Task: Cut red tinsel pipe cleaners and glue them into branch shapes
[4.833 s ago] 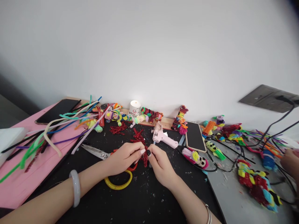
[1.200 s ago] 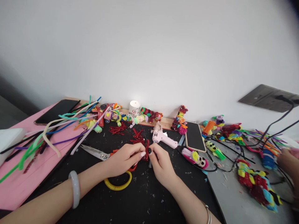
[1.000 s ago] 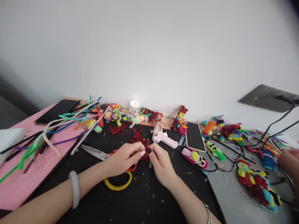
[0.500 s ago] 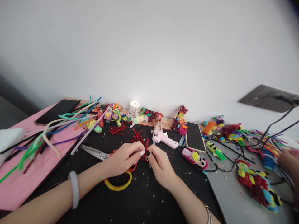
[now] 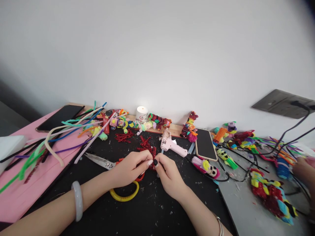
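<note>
My left hand (image 5: 130,167) and my right hand (image 5: 169,175) meet over the black mat (image 5: 137,209), both pinching a short red glittery pipe-cleaner piece (image 5: 153,154) between thumb and fingertips. Most of that piece is hidden by my fingers. More red glittery pieces (image 5: 145,143) lie just beyond my hands. A pink glue gun (image 5: 172,147) rests just beyond my right hand. Scissors (image 5: 100,160) and a yellow ring (image 5: 124,194) lie by my left hand.
Loose coloured pipe cleaners (image 5: 61,134) spread over the pink board (image 5: 22,193) at left. A dark phone (image 5: 59,116) lies far left, another phone (image 5: 205,143) right of the glue gun. Finished figures (image 5: 270,193), cables and another person's hand (image 5: 304,170) fill the right side.
My fingers have shifted slightly on the red piece, which now sticks up less between them. Hands stay in the same spot.
</note>
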`<state>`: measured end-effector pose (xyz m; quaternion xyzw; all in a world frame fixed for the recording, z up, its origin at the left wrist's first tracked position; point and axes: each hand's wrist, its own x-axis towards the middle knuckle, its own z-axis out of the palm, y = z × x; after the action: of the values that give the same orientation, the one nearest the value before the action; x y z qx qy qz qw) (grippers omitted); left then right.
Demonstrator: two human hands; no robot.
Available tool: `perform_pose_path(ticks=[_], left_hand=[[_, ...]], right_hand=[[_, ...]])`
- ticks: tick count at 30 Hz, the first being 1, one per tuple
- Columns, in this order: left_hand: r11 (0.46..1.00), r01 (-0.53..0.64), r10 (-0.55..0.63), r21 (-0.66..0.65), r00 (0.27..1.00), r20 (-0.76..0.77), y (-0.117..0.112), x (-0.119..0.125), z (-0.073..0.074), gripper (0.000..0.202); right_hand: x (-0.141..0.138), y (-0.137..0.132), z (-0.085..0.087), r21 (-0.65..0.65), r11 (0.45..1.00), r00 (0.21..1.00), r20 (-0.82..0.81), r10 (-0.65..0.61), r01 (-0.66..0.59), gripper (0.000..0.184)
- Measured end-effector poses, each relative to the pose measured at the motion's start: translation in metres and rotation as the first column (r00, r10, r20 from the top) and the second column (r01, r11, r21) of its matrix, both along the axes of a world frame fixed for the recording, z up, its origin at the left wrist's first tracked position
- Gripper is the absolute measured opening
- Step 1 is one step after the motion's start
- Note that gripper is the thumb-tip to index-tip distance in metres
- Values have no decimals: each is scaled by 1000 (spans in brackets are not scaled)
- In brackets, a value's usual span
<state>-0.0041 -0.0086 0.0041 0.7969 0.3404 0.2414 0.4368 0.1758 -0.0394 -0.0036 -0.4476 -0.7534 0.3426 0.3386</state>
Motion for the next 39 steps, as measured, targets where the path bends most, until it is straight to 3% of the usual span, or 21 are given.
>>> perform_pose_path(ticks=[17,22,25,29,33,39], left_hand=[[1000,3,-3,-4,1000,-3,1,0,1,21],[1000,-11,11,0,1000,15,3,-4,2,24],[995,-96,96,13,995,32,6,-7,2,26],[965,-203,217,168,974,-70,13,-10,-1,24],[912,-130,237,389,941,-242,17,-11,-4,34],[898,-89,285,430,863,-418,18,-12,-6,39]], right_hand=[[-1,0,0,-12,1000,1000,-17,2,-2,21],[0,1,-1,-13,997,996,-34,-78,78,19],[2,3,-1,28,986,987,-16,-161,162,18],[4,4,0,66,981,982,50,-184,181,18],[2,4,1,117,988,981,158,-117,99,17],[2,2,5,155,988,958,284,-39,-6,13]])
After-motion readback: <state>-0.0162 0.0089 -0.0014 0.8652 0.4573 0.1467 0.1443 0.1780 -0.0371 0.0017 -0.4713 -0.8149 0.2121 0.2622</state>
